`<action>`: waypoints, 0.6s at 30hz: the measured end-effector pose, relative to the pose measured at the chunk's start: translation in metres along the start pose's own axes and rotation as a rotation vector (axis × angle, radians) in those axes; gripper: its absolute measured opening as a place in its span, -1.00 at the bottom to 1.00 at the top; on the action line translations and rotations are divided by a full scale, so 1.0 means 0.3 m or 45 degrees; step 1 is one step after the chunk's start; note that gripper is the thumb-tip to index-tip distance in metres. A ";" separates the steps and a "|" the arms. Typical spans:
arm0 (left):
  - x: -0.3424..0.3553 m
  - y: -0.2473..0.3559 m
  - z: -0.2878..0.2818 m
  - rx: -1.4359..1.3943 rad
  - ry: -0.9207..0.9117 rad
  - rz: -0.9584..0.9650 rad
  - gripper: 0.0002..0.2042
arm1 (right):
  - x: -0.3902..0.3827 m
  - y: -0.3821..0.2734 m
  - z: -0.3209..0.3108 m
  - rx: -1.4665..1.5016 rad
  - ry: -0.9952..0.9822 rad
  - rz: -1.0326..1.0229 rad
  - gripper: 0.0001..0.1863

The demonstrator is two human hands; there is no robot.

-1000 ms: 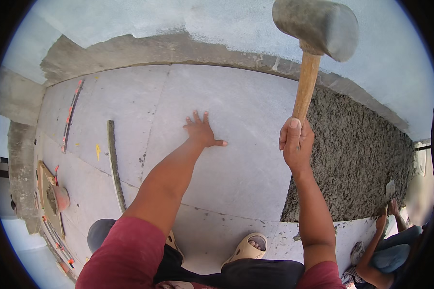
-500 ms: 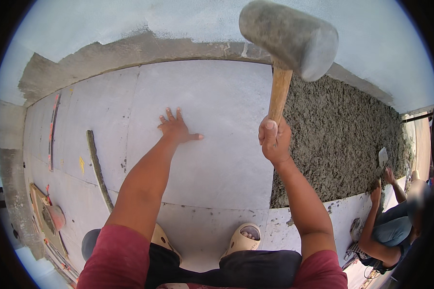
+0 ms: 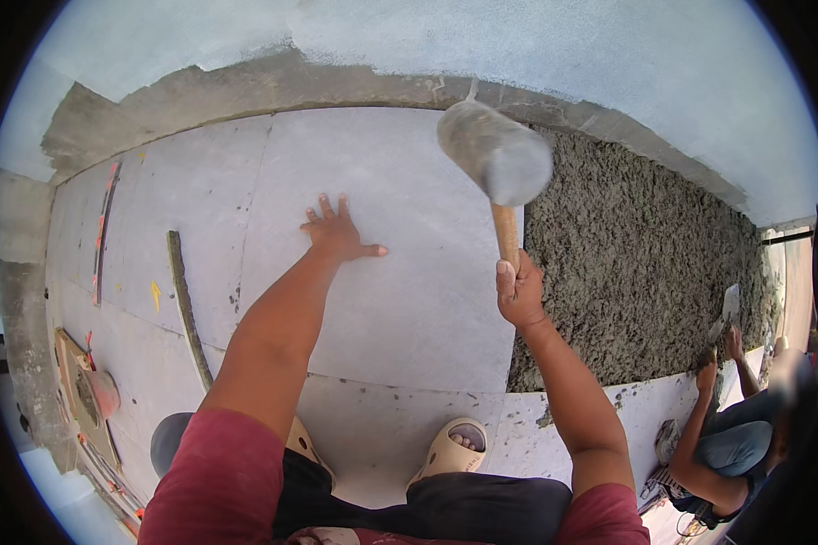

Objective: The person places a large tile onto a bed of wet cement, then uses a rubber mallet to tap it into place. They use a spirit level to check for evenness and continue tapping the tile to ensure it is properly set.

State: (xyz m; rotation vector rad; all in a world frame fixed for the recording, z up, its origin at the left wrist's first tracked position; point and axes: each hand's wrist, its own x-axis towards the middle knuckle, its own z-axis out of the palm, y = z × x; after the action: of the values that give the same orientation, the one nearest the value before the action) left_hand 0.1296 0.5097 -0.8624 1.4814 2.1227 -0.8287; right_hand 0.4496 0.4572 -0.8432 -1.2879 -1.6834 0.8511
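My left hand [image 3: 336,234] rests spread out on a large pale grey tile [image 3: 409,309] in front of me, its fingers apart. My right hand [image 3: 520,291] is closed round the wooden handle of a large rubber mallet [image 3: 495,153], whose grey head is raised over the tile's right part, slightly blurred. Right of this tile lies a bed of rough wet mortar [image 3: 636,263], bordered by tiles along its near edge.
A co-worker [image 3: 727,445] crouches at lower right, working a trowel [image 3: 729,309] at the mortar. A mortar-coated bar [image 3: 179,282], a long strip with red marks [image 3: 106,227], a bucket [image 3: 102,395] and boards [image 3: 73,359] lie leftward. A painted wall [image 3: 409,36] rises ahead.
The mallet head has come down from high at the upper right to lower over the tile, and my right hand has dropped a little. My left hand stays spread on the tile.
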 end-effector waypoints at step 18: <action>-0.010 -0.040 0.021 0.078 0.040 -0.013 0.41 | 0.112 -0.163 -0.028 -0.207 -0.480 0.560 -0.22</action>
State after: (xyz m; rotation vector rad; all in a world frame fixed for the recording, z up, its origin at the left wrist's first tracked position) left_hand 0.1195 0.5003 -0.8625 1.5252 2.1468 -0.8876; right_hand 0.4331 0.4780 -0.7895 -1.7312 -1.8121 1.3020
